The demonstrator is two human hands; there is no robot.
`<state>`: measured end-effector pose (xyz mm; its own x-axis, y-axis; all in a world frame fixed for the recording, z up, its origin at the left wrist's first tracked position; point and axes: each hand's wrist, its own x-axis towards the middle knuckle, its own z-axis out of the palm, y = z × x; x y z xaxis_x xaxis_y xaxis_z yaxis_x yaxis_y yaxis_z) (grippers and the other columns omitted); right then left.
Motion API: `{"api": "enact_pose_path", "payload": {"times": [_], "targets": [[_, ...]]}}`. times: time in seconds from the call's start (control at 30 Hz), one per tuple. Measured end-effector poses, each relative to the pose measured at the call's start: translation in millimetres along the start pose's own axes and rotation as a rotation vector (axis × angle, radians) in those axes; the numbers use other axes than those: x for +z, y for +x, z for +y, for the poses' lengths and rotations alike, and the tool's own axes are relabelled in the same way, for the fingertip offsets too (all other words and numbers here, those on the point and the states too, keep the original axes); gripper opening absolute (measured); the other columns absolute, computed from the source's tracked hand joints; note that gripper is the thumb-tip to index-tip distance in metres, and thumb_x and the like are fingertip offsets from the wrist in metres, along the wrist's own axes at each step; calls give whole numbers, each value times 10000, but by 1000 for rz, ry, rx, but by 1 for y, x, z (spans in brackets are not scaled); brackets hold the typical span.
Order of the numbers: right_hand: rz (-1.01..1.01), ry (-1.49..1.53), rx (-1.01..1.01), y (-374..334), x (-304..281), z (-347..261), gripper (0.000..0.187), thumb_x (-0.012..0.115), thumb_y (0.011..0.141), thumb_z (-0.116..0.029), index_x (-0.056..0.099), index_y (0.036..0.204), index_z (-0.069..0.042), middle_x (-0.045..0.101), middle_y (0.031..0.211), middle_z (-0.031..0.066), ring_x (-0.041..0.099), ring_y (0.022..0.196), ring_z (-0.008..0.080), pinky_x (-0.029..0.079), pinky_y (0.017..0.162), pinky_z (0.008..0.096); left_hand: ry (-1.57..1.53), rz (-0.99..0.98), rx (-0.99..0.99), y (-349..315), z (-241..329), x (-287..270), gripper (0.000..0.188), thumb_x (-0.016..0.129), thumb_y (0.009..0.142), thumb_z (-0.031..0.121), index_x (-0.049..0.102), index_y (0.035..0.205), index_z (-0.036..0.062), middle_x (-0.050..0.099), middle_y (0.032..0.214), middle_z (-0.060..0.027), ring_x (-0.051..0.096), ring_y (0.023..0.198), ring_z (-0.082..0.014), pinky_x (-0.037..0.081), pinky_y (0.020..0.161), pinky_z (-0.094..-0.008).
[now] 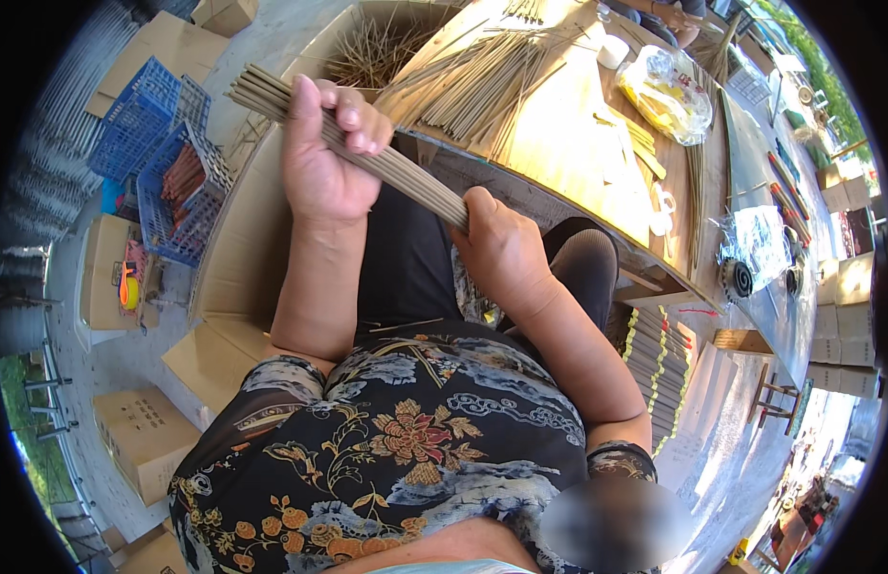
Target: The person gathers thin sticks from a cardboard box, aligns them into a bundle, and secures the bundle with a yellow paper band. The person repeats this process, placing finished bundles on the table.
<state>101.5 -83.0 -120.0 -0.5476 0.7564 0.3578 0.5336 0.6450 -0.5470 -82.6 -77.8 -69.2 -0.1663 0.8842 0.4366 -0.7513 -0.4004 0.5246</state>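
Observation:
A bundle of thin, straight grey-brown sticks (410, 178) slants across in front of me, its left end higher and farther away. My left hand (331, 153) is closed around the upper part, with the thumb up along the near side and stick ends jutting out past it. Wrapped round the lower right end is my right hand (501, 247), which hides the tips there. The bundle is held in the air above my lap, left of the wooden table's near edge. Many similar loose sticks (492, 91) lie spread on that table (582, 143).
A large open cardboard box (235, 225) stands at my left, with a heap of thin brown sticks (382, 53) beyond. Blue plastic crates (171, 191) are farther left. On the table lies a clear plastic bag (666, 94) with yellow contents. Banded stick bundles (659, 368) sit at right.

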Motion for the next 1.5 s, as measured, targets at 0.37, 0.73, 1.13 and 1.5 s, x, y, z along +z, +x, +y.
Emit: {"api": "enact_pose_path", "payload": {"times": [0.37, 0.73, 1.13, 1.5], "targets": [[237, 388, 167, 51, -52, 52, 271, 666, 781, -239, 511, 793, -17, 493, 612, 36, 447, 593, 112, 401, 537, 271, 310, -187, 29, 83, -59, 111, 183, 576, 844, 178, 509, 705, 81, 480, 556, 4, 418, 437, -75, 355, 427, -218], [242, 665, 295, 85, -38, 157, 272, 641, 795, -206, 537, 935, 3, 586, 757, 97, 513, 698, 132, 444, 664, 283, 507, -250, -319, 127, -166, 73, 195, 679, 756, 161, 512, 697, 78, 522, 599, -27, 482, 522, -103, 399, 505, -226], [291, 638, 156, 93, -38, 166, 169, 592, 804, -127, 527, 920, -22, 601, 788, 103, 550, 719, 139, 452, 662, 299, 649, -256, -163, 130, -176, 75, 219, 657, 790, 187, 502, 691, 68, 490, 552, -8, 437, 462, -63, 356, 433, -183], [153, 919, 360, 94, -44, 145, 209, 621, 799, -217, 553, 830, -22, 514, 599, 32, 486, 534, 102, 417, 501, 252, 349, -96, -213, 142, -166, 69, 247, 658, 791, 200, 481, 670, 77, 477, 551, -12, 409, 423, -74, 357, 401, -199]]}}
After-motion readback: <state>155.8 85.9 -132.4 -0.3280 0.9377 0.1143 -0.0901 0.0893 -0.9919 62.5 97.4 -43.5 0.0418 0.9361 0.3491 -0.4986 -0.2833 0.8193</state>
